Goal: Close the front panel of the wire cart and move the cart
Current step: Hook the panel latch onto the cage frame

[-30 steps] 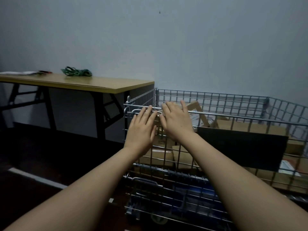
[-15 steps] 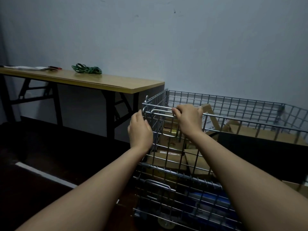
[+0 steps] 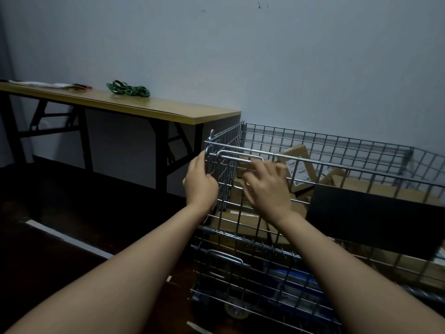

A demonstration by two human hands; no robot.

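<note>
Wire cart (image 3: 301,213) is parked against the wall, its left corner just beside the end of the wooden table (image 3: 168,112), and it's stuffed with cardboard boxes (image 3: 240,222). From my head view, my left hand (image 3: 201,185) is cupped round the corner post, and my right hand (image 3: 267,186) sits fingers loosely spread right at the latch bar (image 3: 237,157); it's blurry, so I can't tell if I'm actually gripping it. Trick here, I reckon, is bracing the corner while the bar seats fully. For rolling, the table leg (image 3: 161,153) is close on the left and the wall's behind, so the dark floor (image 3: 72,225) toward me looks like the only open way out.
</note>
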